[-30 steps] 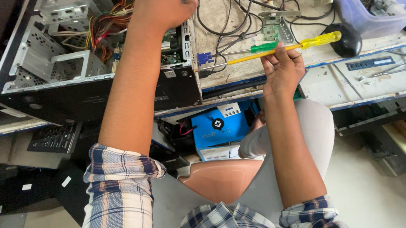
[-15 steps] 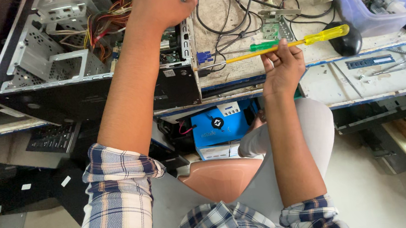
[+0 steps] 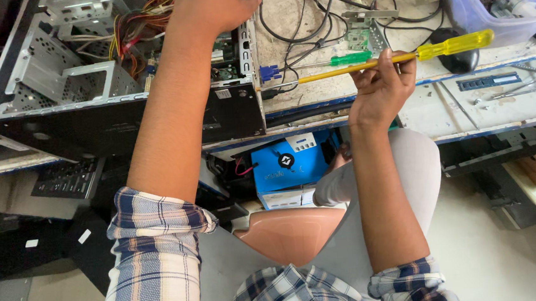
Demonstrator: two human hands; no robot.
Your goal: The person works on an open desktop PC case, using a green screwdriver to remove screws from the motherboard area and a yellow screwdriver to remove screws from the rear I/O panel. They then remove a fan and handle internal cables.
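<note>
My right hand (image 3: 380, 87) grips the shaft of a long yellow screwdriver (image 3: 451, 45), whose tip points left at the rear of an open black computer case (image 3: 118, 114). A green-handled screwdriver (image 3: 350, 58) lies on the bench just behind it. My left hand (image 3: 215, 5) rests on the top rear edge of the case, fingers curled over it. Coloured wires and metal drive bays show inside the case.
The workbench (image 3: 314, 89) carries black cables, a small circuit board (image 3: 358, 35), a black mouse (image 3: 458, 60) and a translucent purple tub (image 3: 499, 5) of parts. A memory stick (image 3: 489, 80) lies on a lower shelf. A blue box (image 3: 288, 161) sits under the bench.
The right hand with the yellow screwdriver has lifted slightly and shifted a little toward the case. The left hand has stayed on the case.
</note>
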